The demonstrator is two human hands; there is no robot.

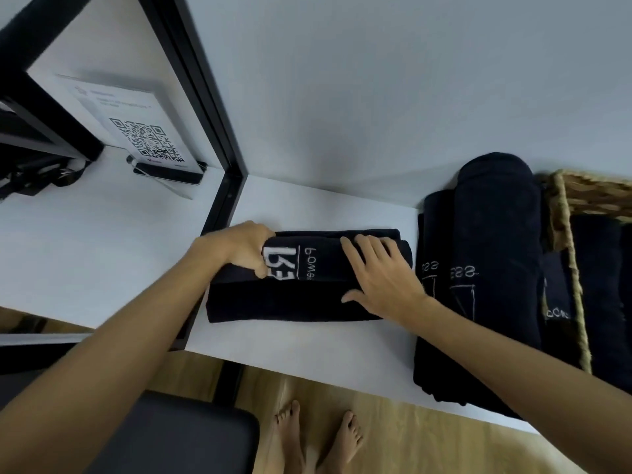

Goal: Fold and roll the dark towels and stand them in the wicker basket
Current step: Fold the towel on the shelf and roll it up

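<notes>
White and plain, the worktop point(307, 343) runs along a pale wall, with a black metal frame point(219, 138) rising at its left part and wooden floor below. On the middle of the surface lies a dark towel point(294, 299), folded into a long band and partly rolled from its far edge (white lettering shows on the roll). The left hand point(239, 248) is closed around the left end of that roll, fingers curled over the cloth. The right hand point(379, 271) lies flat on the right end, fingers spread and pressing down, not gripping.

Just to the right, a rolled towel point(496, 241) lies on top of a stack of folded dark towels point(441, 336), which hangs a little over the front edge. Touching that pile on its right is the wicker basket point(567, 234), at the edge of view, with more dark cloth inside; whether those stand upright I cannot tell.

Left of the frame, a QR-code sign point(143, 131) stands against the wall. Bare feet point(318, 436) show on the floor beneath.
</notes>
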